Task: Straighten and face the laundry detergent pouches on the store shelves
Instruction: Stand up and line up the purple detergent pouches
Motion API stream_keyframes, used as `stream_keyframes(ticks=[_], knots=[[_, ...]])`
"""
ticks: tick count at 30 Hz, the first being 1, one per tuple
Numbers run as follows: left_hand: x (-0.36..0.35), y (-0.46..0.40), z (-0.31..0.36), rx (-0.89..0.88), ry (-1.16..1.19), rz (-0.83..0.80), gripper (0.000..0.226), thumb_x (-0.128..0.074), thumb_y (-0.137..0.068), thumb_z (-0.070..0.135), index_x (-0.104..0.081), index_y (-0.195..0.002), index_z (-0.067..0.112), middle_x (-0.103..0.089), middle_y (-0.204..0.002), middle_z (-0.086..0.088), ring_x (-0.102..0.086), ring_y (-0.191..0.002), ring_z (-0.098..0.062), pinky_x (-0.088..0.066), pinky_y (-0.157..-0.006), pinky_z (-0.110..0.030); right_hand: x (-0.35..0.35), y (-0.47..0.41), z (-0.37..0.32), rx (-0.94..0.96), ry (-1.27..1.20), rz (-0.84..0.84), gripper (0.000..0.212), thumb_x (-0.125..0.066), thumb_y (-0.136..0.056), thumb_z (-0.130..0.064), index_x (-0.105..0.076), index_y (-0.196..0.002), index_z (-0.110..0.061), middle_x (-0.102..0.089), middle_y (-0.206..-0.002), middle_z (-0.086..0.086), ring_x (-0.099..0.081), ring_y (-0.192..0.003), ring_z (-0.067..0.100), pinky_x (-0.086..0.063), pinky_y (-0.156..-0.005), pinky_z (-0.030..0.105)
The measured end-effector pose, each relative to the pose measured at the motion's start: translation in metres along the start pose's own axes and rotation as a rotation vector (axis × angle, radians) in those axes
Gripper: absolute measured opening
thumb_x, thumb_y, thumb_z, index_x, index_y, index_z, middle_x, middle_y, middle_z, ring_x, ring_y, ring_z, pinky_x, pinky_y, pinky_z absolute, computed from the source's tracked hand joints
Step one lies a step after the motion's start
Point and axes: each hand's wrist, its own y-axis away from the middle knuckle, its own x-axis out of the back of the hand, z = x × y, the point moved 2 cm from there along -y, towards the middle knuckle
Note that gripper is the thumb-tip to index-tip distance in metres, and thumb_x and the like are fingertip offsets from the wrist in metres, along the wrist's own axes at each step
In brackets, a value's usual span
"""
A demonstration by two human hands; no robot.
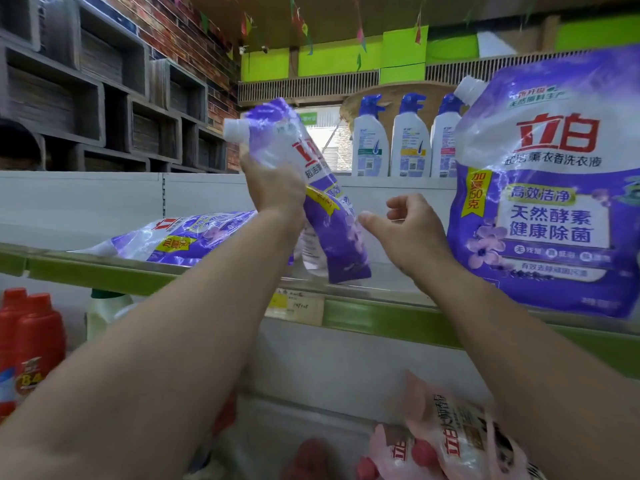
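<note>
Tilting pouch (313, 188), shelf edge (381, 315) beside

On the shelf (104, 271) we see one pouch (180, 237) lying flat at left, a tilted pouch (332, 237) in the middle, an upright pouch (547, 188) at right, bottles (408, 140) behind.

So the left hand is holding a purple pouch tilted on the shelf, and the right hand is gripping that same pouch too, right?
Not quite. The left hand does hold the tilted purple pouch on the shelf, but the right hand grips nothing: it is beside the pouch, fingers loosely curled, with a gap between them. The head view shows this.
</note>
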Motion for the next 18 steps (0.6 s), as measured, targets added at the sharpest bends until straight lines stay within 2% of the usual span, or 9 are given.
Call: stream_keyframes(ticks=[3,5,8,9,11,12,13,15,18], knots=[[-0.002,-0.012,0.012,-0.004,-0.110,-0.109,0.031,-0.047,-0.093,-0.006,-0.040,-0.075,0.018,-0.052,-0.065,-0.001,-0.051,-0.057,-0.017,-0.048,-0.048,-0.025,0.000,-0.007,0.002,-0.057,-0.030,0.015,0.067,-0.068,-0.077,-0.052,-0.046,-0.127,-0.013,-0.051,-0.119,0.002,-0.050,-0.102,0.015,-0.038,-0.080,0.027],[0.000,-0.016,0.013,-0.040,-0.191,-0.184,0.031,-0.051,-0.090,-0.010,-0.043,-0.083,0.019,-0.059,-0.084,-0.009,-0.061,-0.074,-0.028,-0.057,-0.068,-0.041,-0.002,-0.009,0.004,-0.121,-0.060,0.004,0.077,-0.065,-0.077,-0.058,-0.040,-0.134,-0.012,-0.047,-0.133,0.005,-0.049,-0.112,0.019,-0.036,-0.082,0.028],[0.008,-0.016,0.010,0.061,-0.126,-0.219,0.028,-0.051,-0.090,-0.011,-0.048,-0.100,0.015,-0.061,-0.113,-0.022,-0.063,-0.101,-0.041,-0.053,-0.086,-0.058,-0.006,-0.012,0.008,-0.241,-0.134,-0.059,0.088,-0.058,-0.077,-0.066,-0.033,-0.140,-0.011,-0.044,-0.137,0.004,-0.043,-0.122,0.020,-0.032,-0.084,0.028],[0.010,-0.019,0.009,0.104,-0.096,-0.229,0.029,-0.050,-0.091,-0.010,-0.048,-0.108,0.013,-0.060,-0.117,-0.024,-0.063,-0.102,-0.042,-0.051,-0.087,-0.059,-0.007,-0.013,0.010,-0.274,-0.147,-0.084,0.085,-0.056,-0.077,-0.068,-0.035,-0.138,-0.013,-0.048,-0.126,0.001,-0.043,-0.117,0.020,-0.033,-0.083,0.028],[0.013,-0.022,0.003,0.163,-0.065,-0.268,0.034,-0.048,-0.093,-0.008,-0.046,-0.122,0.009,-0.060,-0.114,-0.023,-0.064,-0.091,-0.037,-0.053,-0.080,-0.055,-0.008,-0.014,0.010,-0.313,-0.157,-0.120,0.070,-0.053,-0.074,-0.074,-0.040,-0.117,-0.020,-0.044,-0.095,-0.004,-0.041,-0.098,0.020,-0.034,-0.071,0.028],[0.013,-0.023,0.001,0.183,-0.062,-0.282,0.036,-0.046,-0.095,-0.007,-0.045,-0.129,0.006,-0.060,-0.113,-0.022,-0.064,-0.086,-0.035,-0.052,-0.077,-0.052,-0.009,-0.014,0.010,-0.331,-0.171,-0.137,0.072,-0.052,-0.072,-0.076,-0.039,-0.109,-0.016,-0.042,-0.092,-0.003,-0.040,-0.095,0.020,-0.035,-0.070,0.028],[0.012,-0.023,-0.002,0.200,-0.071,-0.286,0.039,-0.044,-0.096,-0.006,-0.043,-0.134,0.003,-0.060,-0.114,-0.023,-0.062,-0.086,-0.034,-0.051,-0.077,-0.050,-0.010,-0.016,0.011,-0.347,-0.184,-0.153,0.080,-0.052,-0.070,-0.078,-0.041,-0.112,-0.010,-0.047,-0.100,0.000,-0.044,-0.098,0.022,-0.036,-0.074,0.030],[0.009,-0.024,-0.006,0.235,-0.075,-0.323,0.041,-0.042,-0.097,-0.004,-0.042,-0.138,-0.001,-0.060,-0.117,-0.024,-0.062,-0.088,-0.034,-0.051,-0.074,-0.046,-0.013,-0.019,0.012,-0.388,-0.188,-0.179,0.100,-0.050,-0.067,-0.081,-0.041,-0.133,-0.006,-0.051,-0.127,0.005,-0.047,-0.113,0.025,-0.035,-0.083,0.034],[0.005,-0.021,-0.008,0.276,-0.113,-0.371,0.036,-0.043,-0.098,0.002,-0.045,-0.134,-0.001,-0.065,-0.097,-0.018,-0.065,-0.072,-0.027,-0.054,-0.055,-0.037,-0.018,-0.019,0.012,-0.405,-0.183,-0.237,0.104,-0.050,-0.063,-0.082,-0.040,-0.138,-0.011,-0.050,-0.136,0.004,-0.047,-0.107,0.022,-0.034,-0.080,0.037]])
